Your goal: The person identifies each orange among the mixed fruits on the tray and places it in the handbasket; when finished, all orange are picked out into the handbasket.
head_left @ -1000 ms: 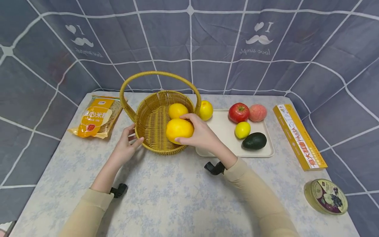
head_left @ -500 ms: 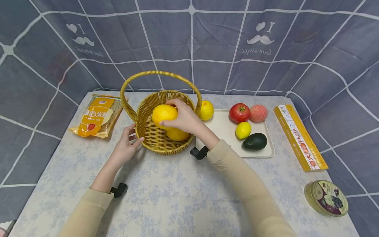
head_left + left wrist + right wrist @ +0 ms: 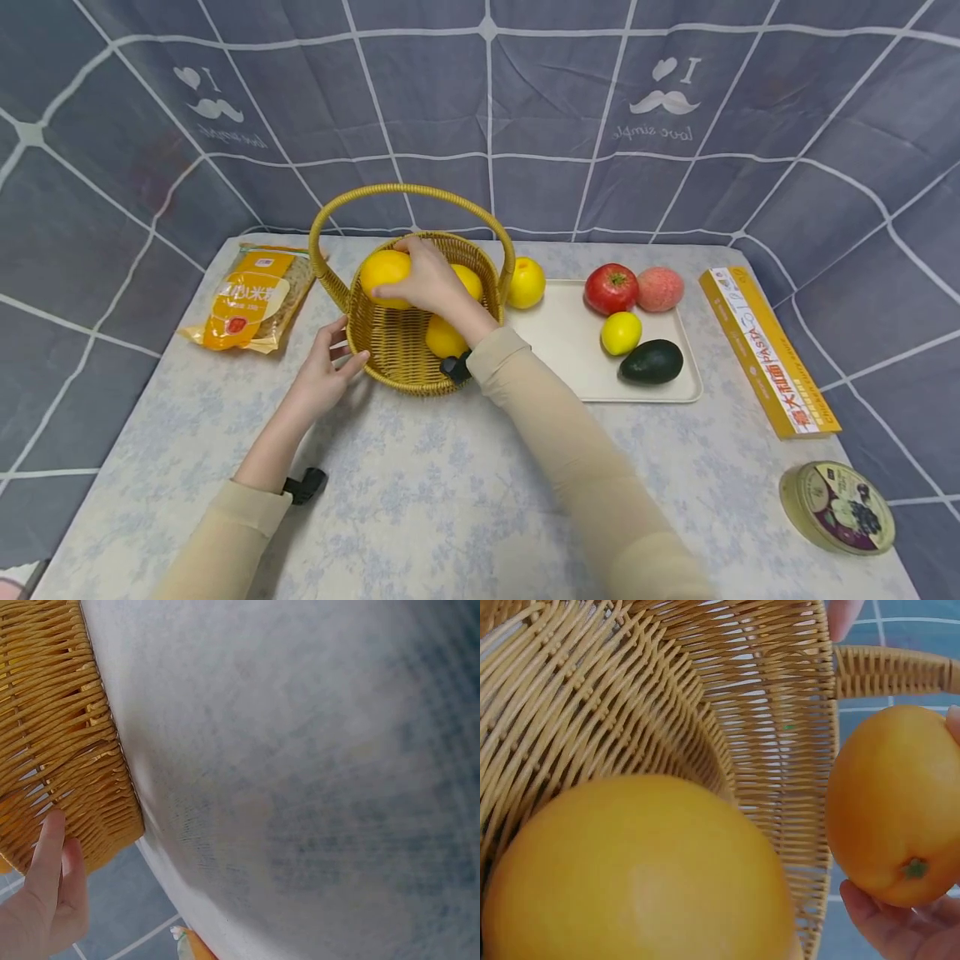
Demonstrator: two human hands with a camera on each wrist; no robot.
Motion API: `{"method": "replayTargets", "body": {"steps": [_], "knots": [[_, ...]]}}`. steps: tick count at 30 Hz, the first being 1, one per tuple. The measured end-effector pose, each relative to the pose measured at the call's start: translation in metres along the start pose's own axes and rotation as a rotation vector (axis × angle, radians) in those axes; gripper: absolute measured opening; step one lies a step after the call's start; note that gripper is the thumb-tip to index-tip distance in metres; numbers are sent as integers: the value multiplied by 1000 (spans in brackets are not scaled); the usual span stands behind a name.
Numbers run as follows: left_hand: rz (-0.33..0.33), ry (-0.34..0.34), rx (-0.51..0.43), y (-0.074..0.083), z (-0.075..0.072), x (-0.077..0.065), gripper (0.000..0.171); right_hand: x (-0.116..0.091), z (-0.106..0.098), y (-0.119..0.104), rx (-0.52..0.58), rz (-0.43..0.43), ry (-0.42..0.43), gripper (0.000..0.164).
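My right hand (image 3: 429, 275) grips an orange (image 3: 386, 277) at the left inner side of the wicker basket (image 3: 390, 342). The right wrist view shows its green stem end, with a thumb and fingers about it, level with the rim. Two more oranges are in the basket: one at the right (image 3: 468, 282), partly behind my right hand, and one nearer the front (image 3: 446, 337). My left hand (image 3: 318, 379) rests against the basket's left side, thumb and fingers spread along the wall. In the left wrist view, my fingers (image 3: 51, 840) touch the woven outside.
Right of the basket, a cream tray (image 3: 570, 358) bears a pomegranate (image 3: 611, 288), a peach (image 3: 660, 289), a lemon (image 3: 621, 333) and an avocado (image 3: 651, 362). A yellow round fruit (image 3: 527, 282) sits by its corner. A millet bag (image 3: 251, 296), pasta box (image 3: 768, 350) and round tin (image 3: 840, 508) stand around.
My right hand has carried the orange leftward across the basket, from its right front to the left inner side. The left hand stays at the basket's side.
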State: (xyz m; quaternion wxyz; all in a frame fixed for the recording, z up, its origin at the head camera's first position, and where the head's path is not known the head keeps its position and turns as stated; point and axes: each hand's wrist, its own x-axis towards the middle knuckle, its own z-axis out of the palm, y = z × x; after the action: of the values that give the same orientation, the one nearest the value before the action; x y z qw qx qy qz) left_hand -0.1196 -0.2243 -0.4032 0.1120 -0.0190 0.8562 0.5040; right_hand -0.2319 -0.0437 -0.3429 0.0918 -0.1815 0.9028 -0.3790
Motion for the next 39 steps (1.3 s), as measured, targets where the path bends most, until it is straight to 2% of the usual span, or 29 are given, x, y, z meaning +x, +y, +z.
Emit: {"method": "replayTargets", "body": {"steps": [5, 17, 22, 27, 32, 39], "knots": [[1, 4, 5, 1, 1, -1, 74, 7, 9, -1, -7, 36, -14, 75], [13, 2, 12, 1, 2, -2, 74, 14, 22, -3, -145, 107, -84, 74], [-2, -1, -7, -2, 3, -3, 75, 16, 26, -2, -181, 122, -112, 63], [-13, 12, -7, -2, 3, -3, 74, 19, 25, -5, -177, 107, -143, 47], [-12, 12, -4, -1, 2, -2, 73, 19, 18, -5, -169, 95, -161, 45], [-18, 5, 5, -1, 2, -1, 74, 6, -6, -18, -72, -60, -95, 47]]}}
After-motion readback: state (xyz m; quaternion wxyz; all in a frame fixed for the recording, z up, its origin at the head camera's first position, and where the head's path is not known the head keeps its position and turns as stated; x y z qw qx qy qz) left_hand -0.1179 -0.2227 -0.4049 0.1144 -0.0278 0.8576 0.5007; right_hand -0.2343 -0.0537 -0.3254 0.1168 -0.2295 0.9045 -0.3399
